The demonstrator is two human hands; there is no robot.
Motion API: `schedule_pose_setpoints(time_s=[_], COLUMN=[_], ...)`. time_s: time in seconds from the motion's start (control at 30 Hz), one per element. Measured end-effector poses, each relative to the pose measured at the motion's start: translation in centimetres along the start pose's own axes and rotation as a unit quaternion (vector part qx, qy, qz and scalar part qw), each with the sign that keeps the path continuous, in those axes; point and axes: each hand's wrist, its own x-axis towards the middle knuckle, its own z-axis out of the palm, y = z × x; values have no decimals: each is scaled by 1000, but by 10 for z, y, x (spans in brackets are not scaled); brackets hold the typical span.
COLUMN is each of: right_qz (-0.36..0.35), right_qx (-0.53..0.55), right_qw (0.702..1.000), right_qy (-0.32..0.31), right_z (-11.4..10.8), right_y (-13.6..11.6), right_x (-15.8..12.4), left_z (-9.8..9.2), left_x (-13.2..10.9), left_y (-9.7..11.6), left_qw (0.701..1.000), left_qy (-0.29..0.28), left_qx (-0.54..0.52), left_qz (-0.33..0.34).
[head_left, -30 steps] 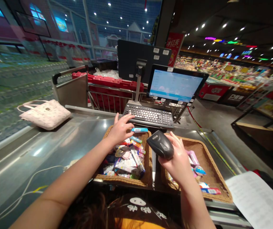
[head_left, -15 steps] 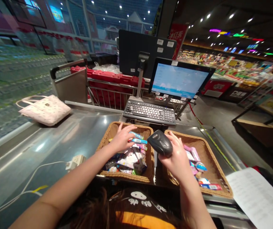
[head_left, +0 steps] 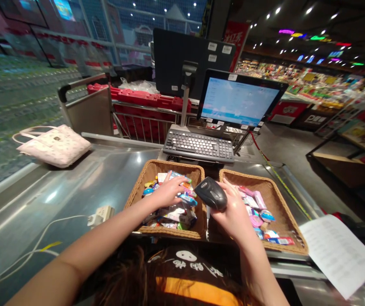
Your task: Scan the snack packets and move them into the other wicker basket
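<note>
My left hand (head_left: pixel 169 191) reaches into the left wicker basket (head_left: pixel 133 203), fingers spread over a jumble of small colourful packets (head_left: pixel 178 214). A blue packet (head_left: pixel 187 199) lies against its fingertips; I see nothing clearly gripped. My right hand (head_left: pixel 233 208) is wrapped around a black handheld barcode scanner (head_left: pixel 212 194), its head pointing left toward the left basket. Most of the scanner's handle is hidden by the fingers. Beneath and beside this hand stands the right wicker basket (head_left: pixel 292 221), which holds several small items, among them a pink pack (head_left: pixel 259 199) and a blue-and-red box (head_left: pixel 280 241).
Behind the baskets are a keyboard (head_left: pixel 198 144), a lit screen (head_left: pixel 238 102) and a dark monitor back (head_left: pixel 189 59). A pale handbag (head_left: pixel 58 146) and a white power strip (head_left: pixel 101 216) rest on the metal counter (head_left: pixel 118 170). Printed paper (head_left: pixel 338 250) lies at right.
My left hand has shifted slightly within the left basket, and the blue-and-white pack at its fingers no longer sticks out there. Packets under it lie differently. The scanner stays in my right hand.
</note>
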Motion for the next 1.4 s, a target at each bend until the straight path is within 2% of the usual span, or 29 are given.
schedule_pose_setpoints(time_s=[0.3,0.53,0.8,1.0,1.13,1.27,1.4], right_qz=[33,59,58,82,66,73,92], right_qx=[21,25,32,18,4,-22,-27], right_qw=[999,997,997,996,997,995,993], right_qy=[-28,-31,-27,-1,33,57,65], right_z=[-2,-5,-14,-37,-56,-71,-83], right_y=[8,14,23,36,48,59,67], right_x=[-12,-20,-27,-34,-38,-42,-48], left_z=[19,23,16,2,2,12,23], left_x=[23,34,54,69,85,107,127], left_y=[0,11,38,64,84,101,118], left_qw=[993,987,996,1000,999,996,994], left_qy=[-106,-148,-61,4,10,3,-17], left_qx=[18,56,56,26,8,-6,-13], left_qz=[40,-13,-28,8,49,92,107])
